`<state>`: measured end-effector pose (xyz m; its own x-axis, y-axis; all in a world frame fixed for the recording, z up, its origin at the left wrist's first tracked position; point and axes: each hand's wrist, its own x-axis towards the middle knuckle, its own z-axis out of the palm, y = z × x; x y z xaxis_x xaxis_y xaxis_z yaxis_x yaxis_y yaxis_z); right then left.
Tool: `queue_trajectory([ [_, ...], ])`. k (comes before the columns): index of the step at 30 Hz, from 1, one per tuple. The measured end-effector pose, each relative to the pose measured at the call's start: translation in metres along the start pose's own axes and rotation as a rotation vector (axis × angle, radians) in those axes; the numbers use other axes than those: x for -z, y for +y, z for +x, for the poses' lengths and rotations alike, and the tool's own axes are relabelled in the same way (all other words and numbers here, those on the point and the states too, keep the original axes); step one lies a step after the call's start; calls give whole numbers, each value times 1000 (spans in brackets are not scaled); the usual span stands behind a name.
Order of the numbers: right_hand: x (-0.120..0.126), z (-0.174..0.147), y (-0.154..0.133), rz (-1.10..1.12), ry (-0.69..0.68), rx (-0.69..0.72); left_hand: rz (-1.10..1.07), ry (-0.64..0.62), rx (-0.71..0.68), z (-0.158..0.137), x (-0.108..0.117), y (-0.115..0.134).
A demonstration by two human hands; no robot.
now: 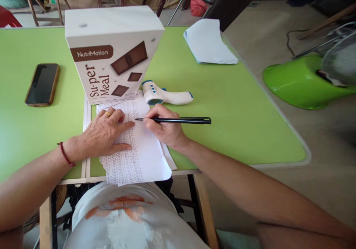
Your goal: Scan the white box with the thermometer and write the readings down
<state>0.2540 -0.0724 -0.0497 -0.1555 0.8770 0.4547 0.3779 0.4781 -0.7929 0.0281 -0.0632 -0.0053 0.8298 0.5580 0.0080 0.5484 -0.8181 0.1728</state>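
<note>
Right hand (169, 131) pinches a black pen (189, 120), long axis nearly parallel to the table's (236, 119) front edge, tip leftward over handwritten sheets (148, 152), just beside the index finger of the left hand (103, 133), which lies spread on the sheets, grasping nothing; sheets overhang the front edge; NutriMotion box (97, 60) and infrared thermometer (174, 97) beyond; open room toward the right front corner

The pen (182, 120) is black, the table (236, 130) green.
</note>
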Motion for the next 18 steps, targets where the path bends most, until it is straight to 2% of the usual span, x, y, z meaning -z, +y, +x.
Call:
queue_trajectory([
  [12,0,1,-1,15,-27,33,-3,-6,3,0,0,0],
  [18,0,1,-1,15,-10,-6,-3,-1,0,0,0,-1],
])
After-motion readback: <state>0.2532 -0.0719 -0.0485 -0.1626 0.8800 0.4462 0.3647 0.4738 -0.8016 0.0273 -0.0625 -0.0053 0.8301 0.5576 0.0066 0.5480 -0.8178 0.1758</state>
